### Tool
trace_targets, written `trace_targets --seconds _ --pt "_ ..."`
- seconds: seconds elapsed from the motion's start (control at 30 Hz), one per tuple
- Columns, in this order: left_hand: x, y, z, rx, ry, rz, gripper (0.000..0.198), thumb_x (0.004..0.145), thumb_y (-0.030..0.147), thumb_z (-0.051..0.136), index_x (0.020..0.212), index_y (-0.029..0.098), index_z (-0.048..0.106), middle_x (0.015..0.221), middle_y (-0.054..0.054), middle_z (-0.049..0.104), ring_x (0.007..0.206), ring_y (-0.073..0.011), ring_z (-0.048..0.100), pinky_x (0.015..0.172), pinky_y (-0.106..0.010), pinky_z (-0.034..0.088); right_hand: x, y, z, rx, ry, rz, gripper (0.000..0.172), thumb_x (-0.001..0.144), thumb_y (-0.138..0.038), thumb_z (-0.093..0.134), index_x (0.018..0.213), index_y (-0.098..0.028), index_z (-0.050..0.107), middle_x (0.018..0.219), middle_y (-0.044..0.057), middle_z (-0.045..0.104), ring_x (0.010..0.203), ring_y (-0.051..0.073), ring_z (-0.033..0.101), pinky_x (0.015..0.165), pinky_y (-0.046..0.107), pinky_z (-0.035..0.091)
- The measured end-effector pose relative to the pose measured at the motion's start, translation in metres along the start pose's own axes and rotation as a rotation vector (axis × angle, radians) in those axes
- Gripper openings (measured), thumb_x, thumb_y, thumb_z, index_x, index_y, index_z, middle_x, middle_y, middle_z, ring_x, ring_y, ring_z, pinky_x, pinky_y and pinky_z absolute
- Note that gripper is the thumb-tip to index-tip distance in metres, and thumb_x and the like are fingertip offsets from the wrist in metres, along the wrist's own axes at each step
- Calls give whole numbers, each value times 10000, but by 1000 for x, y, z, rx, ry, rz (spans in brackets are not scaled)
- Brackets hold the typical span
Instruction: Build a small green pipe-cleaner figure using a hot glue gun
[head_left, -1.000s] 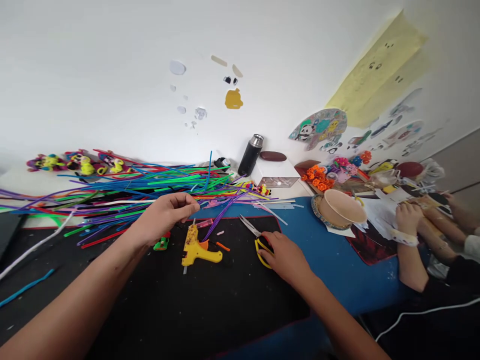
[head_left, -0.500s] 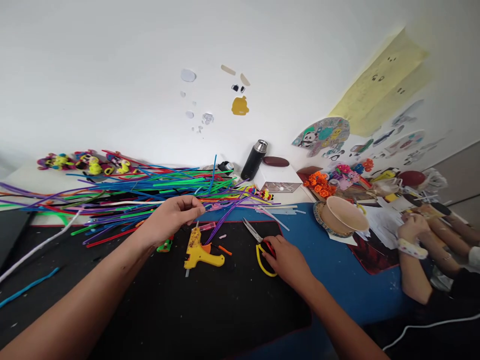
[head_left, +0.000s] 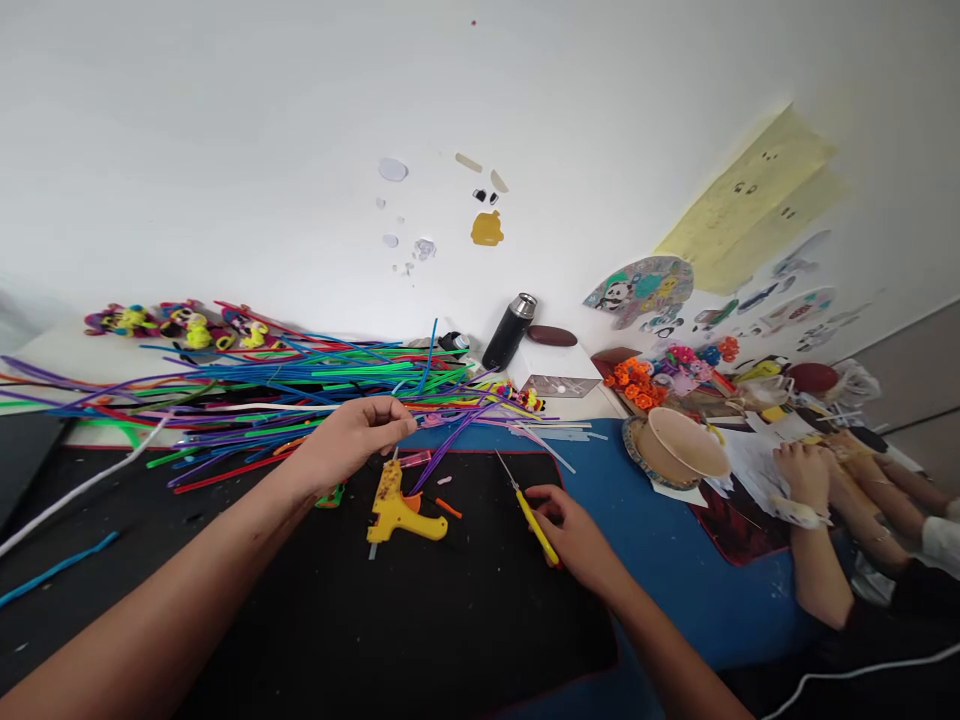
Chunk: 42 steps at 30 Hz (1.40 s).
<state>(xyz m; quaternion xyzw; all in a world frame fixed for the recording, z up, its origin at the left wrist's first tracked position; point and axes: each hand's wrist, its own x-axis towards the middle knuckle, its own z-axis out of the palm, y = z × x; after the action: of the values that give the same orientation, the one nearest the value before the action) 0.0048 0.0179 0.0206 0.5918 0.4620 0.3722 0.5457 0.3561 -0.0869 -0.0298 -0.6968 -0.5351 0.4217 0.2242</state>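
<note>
My left hand [head_left: 367, 430] is raised over the black mat [head_left: 337, 620], thumb and fingers pinched together; anything between them is too small to make out. Just below it lies a yellow glue gun [head_left: 397, 512] with its nozzle toward my fingers. My right hand [head_left: 566, 530] grips scissors with yellow handles [head_left: 537, 525], tilted on edge, blades pointing away. Between the glue gun and the scissors lies a short orange piece [head_left: 448, 508]. Behind my left hand spreads a pile of colourful pipe cleaners [head_left: 322, 375].
A black flask [head_left: 510, 332] and white box [head_left: 559, 368] stand by the wall. To the right are a round bowl [head_left: 686, 443] and orange flowers [head_left: 634, 383]. Another person's hands and arms [head_left: 806, 480] rest at the far right. A blue pipe cleaner [head_left: 60, 568] lies left.
The scissors have turned onto their edge in my right hand, their blades now closer together. My left hand keeps its pinch. The camera view has shifted slightly upward.
</note>
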Motion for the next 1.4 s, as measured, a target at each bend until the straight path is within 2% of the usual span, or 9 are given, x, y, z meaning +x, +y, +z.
trace_targets --seconds 0.13,0.33,0.5,0.6,0.73,0.93,1.0,1.17,1.4 --pt "0 -1 3 -27 39 -4 354 751 562 807 742 226 694 614 45 545 592 -151 465 623 -281 376 -12 -7 11 343 -200 100 776 806 -713 828 1348 -213 586 773 -51 647 424 85 468 434 235 313" --pt "0 1 7 -66 109 18 372 732 566 813 701 227 665 601 53 512 570 -141 430 593 -273 364 -24 -22 29 682 -211 44 630 818 -590 902 1240 -181 672 767 -29 652 412 68 504 384 188 213" --pt "3 -6 8 -63 98 29 387 744 581 820 715 221 681 616 40 546 572 -145 454 586 -269 377 -25 -17 53 948 -232 -72 505 881 -515 884 1211 -184 690 784 -26 654 426 72 540 409 195 358" --pt "4 -9 10 -70 107 39 404 747 594 820 717 219 674 627 35 556 581 -146 466 591 -268 384 -23 -20 70 984 -302 -92 526 935 -639 809 1160 -184 673 730 -14 664 462 116 609 395 188 364" --pt "1 -4 13 -82 167 43 400 741 581 822 716 221 650 641 41 551 586 -139 444 594 -266 382 -15 -38 90 971 -363 -231 660 950 -805 686 1141 -174 660 704 19 706 543 173 714 499 230 505" --pt "-3 1 12 -119 280 74 328 764 517 794 733 227 643 648 47 537 593 -137 421 593 -274 360 -4 -72 109 940 -537 -339 904 834 -977 617 1287 -194 627 978 140 826 875 308 846 784 408 637" --pt "-2 1 11 -116 318 80 307 781 498 778 724 232 636 628 48 524 597 -145 435 597 -280 367 -1 -78 113 908 -573 -345 908 830 -980 617 1278 -190 633 1006 150 823 853 303 843 771 401 629" --pt "-2 1 10 -49 388 109 289 812 487 762 736 230 653 694 24 595 647 -158 493 632 -288 406 1 -91 122 780 -438 -317 695 946 -814 686 1186 -162 657 809 64 763 523 169 713 552 262 518" --pt "-6 -2 17 -15 368 113 296 824 491 758 750 229 644 724 11 633 673 -170 533 641 -287 440 -3 -119 129 729 -286 -341 616 945 -781 710 1074 -183 644 797 3 671 519 111 613 532 244 521"
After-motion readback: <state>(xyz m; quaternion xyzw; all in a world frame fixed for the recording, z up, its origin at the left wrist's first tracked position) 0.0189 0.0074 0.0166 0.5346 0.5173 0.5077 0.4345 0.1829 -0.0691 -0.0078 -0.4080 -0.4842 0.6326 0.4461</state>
